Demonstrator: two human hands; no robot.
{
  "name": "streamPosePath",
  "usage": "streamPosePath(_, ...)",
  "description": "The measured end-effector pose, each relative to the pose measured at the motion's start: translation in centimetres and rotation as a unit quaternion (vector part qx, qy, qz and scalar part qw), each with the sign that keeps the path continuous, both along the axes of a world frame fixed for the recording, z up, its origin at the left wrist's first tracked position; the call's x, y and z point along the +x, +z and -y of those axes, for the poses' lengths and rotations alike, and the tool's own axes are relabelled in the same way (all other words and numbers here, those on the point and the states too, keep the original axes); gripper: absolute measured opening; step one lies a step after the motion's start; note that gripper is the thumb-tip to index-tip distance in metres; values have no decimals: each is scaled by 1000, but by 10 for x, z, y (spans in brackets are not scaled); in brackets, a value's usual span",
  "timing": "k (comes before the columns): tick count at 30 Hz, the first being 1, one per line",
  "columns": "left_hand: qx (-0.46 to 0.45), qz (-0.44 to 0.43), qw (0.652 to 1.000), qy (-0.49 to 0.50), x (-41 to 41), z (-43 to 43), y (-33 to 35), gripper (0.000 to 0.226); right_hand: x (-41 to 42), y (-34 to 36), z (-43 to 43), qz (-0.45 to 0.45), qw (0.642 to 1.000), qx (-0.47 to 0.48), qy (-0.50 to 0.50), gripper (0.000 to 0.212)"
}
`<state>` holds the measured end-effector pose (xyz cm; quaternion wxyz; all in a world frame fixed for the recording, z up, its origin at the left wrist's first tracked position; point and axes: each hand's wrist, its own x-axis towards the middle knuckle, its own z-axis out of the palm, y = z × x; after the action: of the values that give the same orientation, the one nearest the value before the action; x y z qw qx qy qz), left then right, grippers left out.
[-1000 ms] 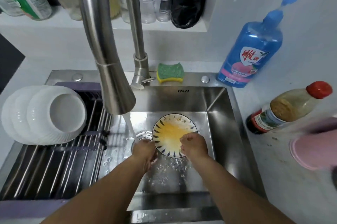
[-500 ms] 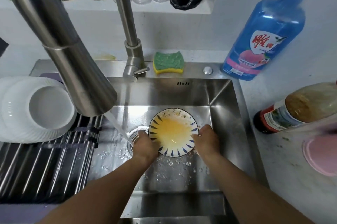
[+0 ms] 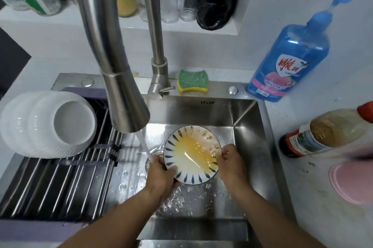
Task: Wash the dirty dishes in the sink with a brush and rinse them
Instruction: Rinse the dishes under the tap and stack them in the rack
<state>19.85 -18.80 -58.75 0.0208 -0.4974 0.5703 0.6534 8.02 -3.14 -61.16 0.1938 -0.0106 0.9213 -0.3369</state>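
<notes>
From the head view, the left hand [image 3: 161,175] and right hand [image 3: 230,164] grip opposite rims of the patterned plate [image 3: 190,154], yellow-smeared, held inside the sink [image 3: 248,142]. The faucet [image 3: 125,94] streams water just left of it.

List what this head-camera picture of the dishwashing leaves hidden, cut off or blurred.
Head view:
- Left hand: fingertips hidden under the blue-petalled white plate.
- Steel sink drain: mostly covered by that hand and the water stream.
- Pink round object: blurred, cut by the right edge.
- Washing brush: none visible.
</notes>
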Motion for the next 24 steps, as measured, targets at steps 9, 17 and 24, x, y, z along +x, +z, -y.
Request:
streamPosePath(9,53,24,998,-2,56,31,35,36,42,44,27,28,997,-49,53,14)
streamPosePath(17,25,20,999,-12,89,67,76,42,73,77,62,69,992,-81,60,15)
streamPosePath(24,-8,-39,999,-11,97,87,94,49,90,102,78,116,984,-130,41,8)
